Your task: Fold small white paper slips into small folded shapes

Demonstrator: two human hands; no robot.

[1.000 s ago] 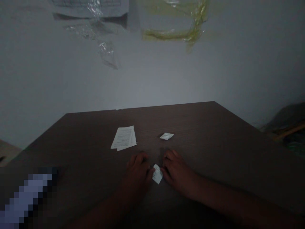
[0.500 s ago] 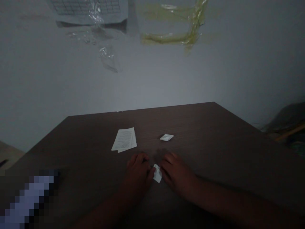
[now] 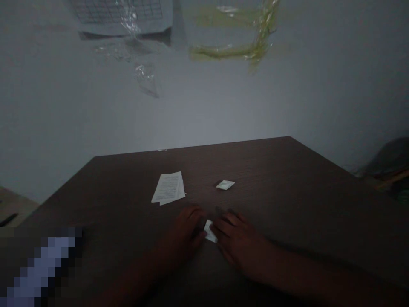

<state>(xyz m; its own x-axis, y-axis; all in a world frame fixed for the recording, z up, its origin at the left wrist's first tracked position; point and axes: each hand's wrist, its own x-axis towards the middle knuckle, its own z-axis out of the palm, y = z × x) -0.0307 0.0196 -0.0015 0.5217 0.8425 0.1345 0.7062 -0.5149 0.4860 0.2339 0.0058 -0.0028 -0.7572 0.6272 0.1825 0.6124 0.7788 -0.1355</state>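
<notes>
A small folded piece of white paper [image 3: 210, 232] lies on the dark table between my hands. My left hand [image 3: 187, 234] is on its left, fingers curved and apart, with the thumb tip at the paper's edge. From the right, my right hand [image 3: 238, 238] rests its fingertips on the paper, fingers spread, covering part of it. Both hands look dim and slightly blurred. Beyond them lies a diamond-shaped folded paper [image 3: 225, 185], apart from either hand. A few overlapping printed sheets [image 3: 169, 188] lie farther left.
The brown table [image 3: 271, 170] meets a pale wall [image 3: 223, 106] at its back edge. Clear and yellowish tape [image 3: 226, 52] sticks to the wall. A pixelated bright shape [image 3: 41, 266] covers the lower left. Dark items [image 3: 393, 166] are beyond the table's right side.
My right fingers have moved left and now cover more of the small paper, which looks turned slightly. The view has shifted a little; the other papers stay in place.
</notes>
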